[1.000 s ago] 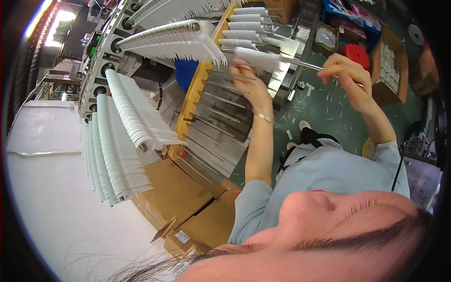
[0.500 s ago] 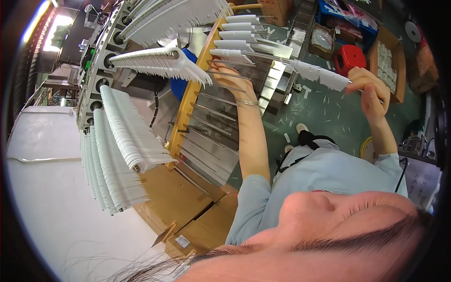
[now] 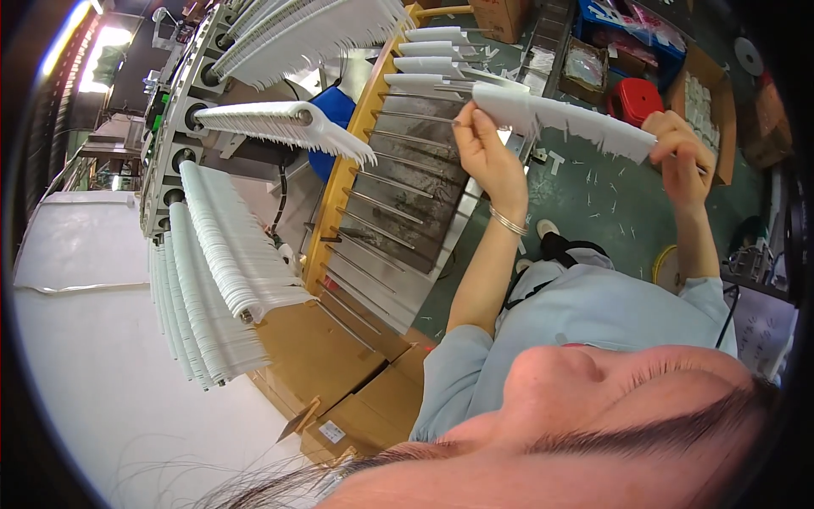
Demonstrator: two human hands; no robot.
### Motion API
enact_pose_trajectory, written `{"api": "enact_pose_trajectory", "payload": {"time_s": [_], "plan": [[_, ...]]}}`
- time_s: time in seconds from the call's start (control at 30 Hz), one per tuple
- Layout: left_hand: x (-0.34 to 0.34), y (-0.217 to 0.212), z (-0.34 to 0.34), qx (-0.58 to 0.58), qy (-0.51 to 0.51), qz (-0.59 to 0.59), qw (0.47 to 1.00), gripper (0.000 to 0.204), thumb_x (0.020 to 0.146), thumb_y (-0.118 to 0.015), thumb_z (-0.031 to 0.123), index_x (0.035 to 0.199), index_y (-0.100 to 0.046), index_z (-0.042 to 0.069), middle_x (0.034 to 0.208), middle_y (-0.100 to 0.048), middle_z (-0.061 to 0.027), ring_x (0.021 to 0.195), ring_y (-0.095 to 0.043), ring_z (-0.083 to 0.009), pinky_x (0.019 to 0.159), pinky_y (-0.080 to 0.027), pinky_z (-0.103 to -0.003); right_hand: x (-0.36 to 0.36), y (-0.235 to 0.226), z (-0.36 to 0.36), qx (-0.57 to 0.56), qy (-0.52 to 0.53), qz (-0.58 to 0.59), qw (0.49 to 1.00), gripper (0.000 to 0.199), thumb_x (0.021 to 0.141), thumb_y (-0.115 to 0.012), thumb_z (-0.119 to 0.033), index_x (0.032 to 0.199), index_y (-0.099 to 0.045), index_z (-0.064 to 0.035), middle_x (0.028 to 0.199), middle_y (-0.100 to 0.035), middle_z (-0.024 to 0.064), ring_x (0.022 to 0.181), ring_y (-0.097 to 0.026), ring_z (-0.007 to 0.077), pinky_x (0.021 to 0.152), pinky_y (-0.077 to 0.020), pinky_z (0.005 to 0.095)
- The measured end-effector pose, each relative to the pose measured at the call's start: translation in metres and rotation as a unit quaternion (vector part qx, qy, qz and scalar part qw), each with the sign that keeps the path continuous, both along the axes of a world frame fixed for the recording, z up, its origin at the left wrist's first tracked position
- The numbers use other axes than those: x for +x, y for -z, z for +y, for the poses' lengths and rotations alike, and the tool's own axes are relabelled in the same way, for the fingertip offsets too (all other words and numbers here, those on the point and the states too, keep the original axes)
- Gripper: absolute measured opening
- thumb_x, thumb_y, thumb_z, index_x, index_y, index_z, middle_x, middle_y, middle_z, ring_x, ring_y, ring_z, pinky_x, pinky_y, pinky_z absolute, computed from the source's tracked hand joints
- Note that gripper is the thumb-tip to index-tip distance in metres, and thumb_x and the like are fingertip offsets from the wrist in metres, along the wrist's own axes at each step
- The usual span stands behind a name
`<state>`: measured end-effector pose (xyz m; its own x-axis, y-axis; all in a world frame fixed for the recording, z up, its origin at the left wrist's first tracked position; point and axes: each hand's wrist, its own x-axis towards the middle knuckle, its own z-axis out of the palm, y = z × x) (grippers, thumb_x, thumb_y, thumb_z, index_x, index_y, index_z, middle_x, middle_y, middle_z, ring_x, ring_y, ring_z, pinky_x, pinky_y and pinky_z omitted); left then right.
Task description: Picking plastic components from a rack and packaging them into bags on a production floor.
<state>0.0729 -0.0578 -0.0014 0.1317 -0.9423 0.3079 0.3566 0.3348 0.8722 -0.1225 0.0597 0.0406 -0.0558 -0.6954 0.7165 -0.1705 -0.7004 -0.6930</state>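
Observation:
A metal rod strung with thin white strips point(image 3: 577, 116) is stretched between my two hands. My left hand point(image 3: 492, 153) is closed, its thumb and fingers pinching the left end of the strips just off the yellow rack point(image 3: 349, 161). At the rod's other end my right hand point(image 3: 685, 157) is closed round the rod tip, which the fingers mostly hide. Bare metal rods point(image 3: 386, 204) stick out of the rack. Several white bundles point(image 3: 428, 65) sit on the rack's far rods.
At left a machine holds rods hung with rows of white strips point(image 3: 246, 246). Cardboard boxes point(image 3: 318, 352) stand below the rack. On the right are a red stool point(image 3: 634, 100), a blue crate point(image 3: 627, 38) and an open carton point(image 3: 721, 127). White scraps litter the green floor point(image 3: 585, 187).
My left hand has left the rack and moved right, onto the strips. The strips now cover more of the rod. My right hand has shifted slightly right.

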Motion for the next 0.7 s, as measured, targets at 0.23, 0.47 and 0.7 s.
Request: {"api": "enact_pose_trajectory", "payload": {"time_s": [0.23,0.47,0.7], "plan": [[-0.010,0.015,-0.022,0.017,-0.071,0.005,0.997,0.023,0.095,-0.043,0.011,0.114,-0.048,-0.001,0.110,-0.054,-0.0062,0.101,-0.048,-0.0112,0.090,-0.038,-0.027,0.010,-0.005,-0.009,0.035,0.053,0.040,0.997,0.039,0.095,-0.043,-0.031,0.076,-0.057,0.0007,0.074,-0.049,0.0083,0.068,-0.043,0.0184,0.063,-0.0326,0.0317],[-0.012,-0.009,-0.034,0.021,-0.082,0.163,0.983,0.021,0.096,-0.043,0.013,0.111,-0.046,-0.001,0.114,-0.049,-0.0069,0.102,-0.047,-0.0137,0.091,-0.038,-0.027,0.009,0.001,-0.029,0.068,0.012,0.048,0.996,0.041,0.095,-0.044,-0.033,0.076,-0.058,0.0006,0.075,-0.049,0.0074,0.068,-0.041,0.0166,0.063,-0.0311,0.0301],[-0.019,0.000,-0.016,0.020,0.032,0.149,0.988,0.020,0.095,-0.046,0.016,0.108,-0.047,0.001,0.111,-0.051,-0.0065,0.102,-0.048,-0.0125,0.089,-0.039,-0.027,-0.022,0.010,0.003,0.048,0.009,-0.103,0.993,0.046,0.094,-0.043,-0.041,0.070,-0.056,-0.0042,0.072,-0.044,0.0043,0.067,-0.039,0.0154,0.063,-0.0293,0.0295]]}}
